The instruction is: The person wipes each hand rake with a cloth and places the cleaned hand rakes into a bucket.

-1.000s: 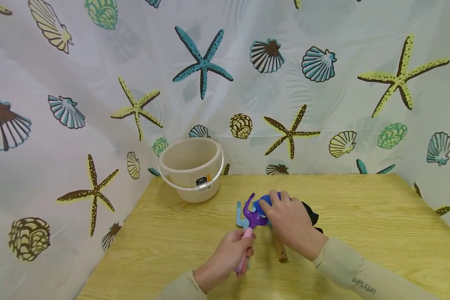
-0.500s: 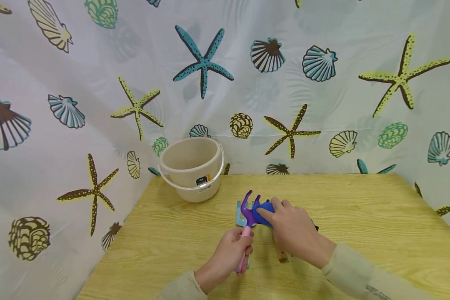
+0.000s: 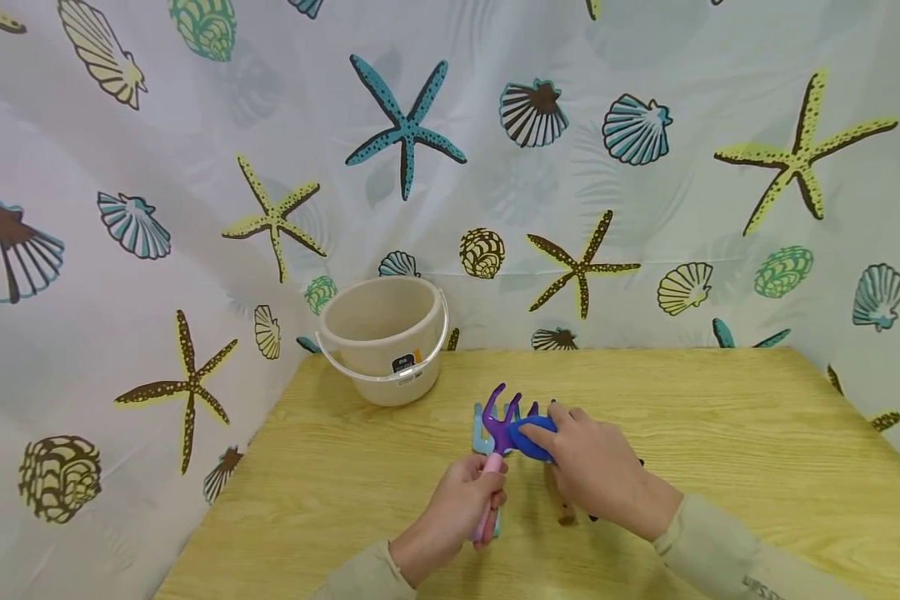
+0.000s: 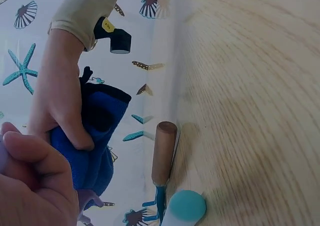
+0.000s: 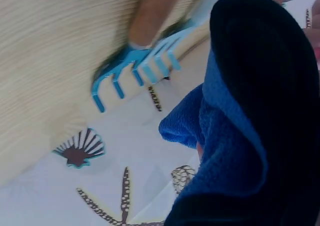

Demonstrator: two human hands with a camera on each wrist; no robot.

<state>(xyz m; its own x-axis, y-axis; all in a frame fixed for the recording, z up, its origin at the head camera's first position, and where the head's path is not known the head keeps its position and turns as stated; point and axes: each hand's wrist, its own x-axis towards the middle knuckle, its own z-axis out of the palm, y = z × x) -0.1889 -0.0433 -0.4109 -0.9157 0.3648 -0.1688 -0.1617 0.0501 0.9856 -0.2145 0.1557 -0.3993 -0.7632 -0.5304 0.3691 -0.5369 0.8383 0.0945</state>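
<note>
My left hand (image 3: 465,504) grips the pink handle of a purple toy rake (image 3: 501,414), tines up and away from me. My right hand (image 3: 596,467) pinches a blue cloth (image 3: 532,438) and holds it against the rake's head. The left wrist view shows the right hand's thumb (image 4: 75,131) pressed into the blue cloth (image 4: 92,141). The cloth (image 5: 240,136) fills most of the right wrist view. A light blue rake (image 3: 483,435) lies on the table under the purple one, and a wooden-handled tool (image 3: 562,507) lies beside it.
A beige bucket (image 3: 384,337) with a handle stands at the back left of the wooden table (image 3: 720,425). A curtain printed with shells and starfish (image 3: 405,125) hangs behind and to the left. The wooden handle (image 4: 164,153) and blue tines (image 5: 117,78) lie on the tabletop.
My right hand has drawn the blue cloth a little toward me along the purple rake's head. The left hand keeps its grip on the pink handle and has barely shifted.
</note>
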